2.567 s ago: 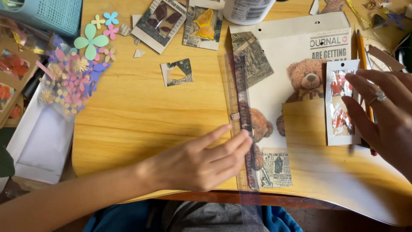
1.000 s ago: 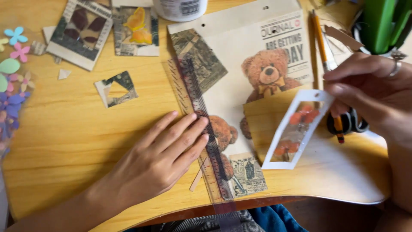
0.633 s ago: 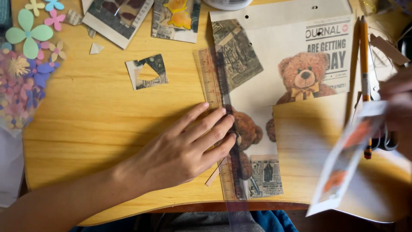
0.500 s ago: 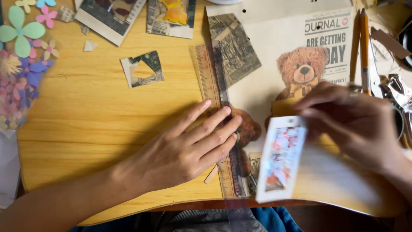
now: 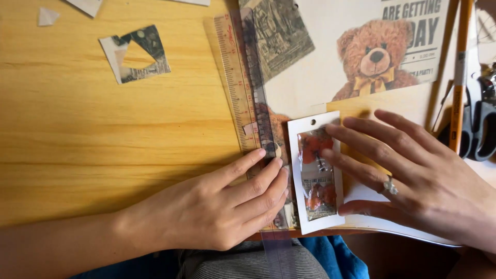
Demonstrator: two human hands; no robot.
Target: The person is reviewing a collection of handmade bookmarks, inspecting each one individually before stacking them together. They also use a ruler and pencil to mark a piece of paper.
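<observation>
My left hand (image 5: 217,206) lies flat, pinning the ruler (image 5: 247,98). My right hand (image 5: 413,181), grip open, presses the sticker packet (image 5: 316,173), long axis parallel, just right of the ruler.

A clear plastic ruler (image 5: 247,88) lies on the wooden table (image 5: 103,134) along the left edge of a printed teddy-bear sheet (image 5: 330,67). The left hand (image 5: 217,206) rests flat on the ruler's near end. Just right of it, a small white-framed packet (image 5: 316,173) lies on the sheet under the fingers of the right hand (image 5: 413,175). A cut paper scrap (image 5: 135,53) lies far left; a pencil (image 5: 459,77) and scissors (image 5: 480,124) lie right.
</observation>
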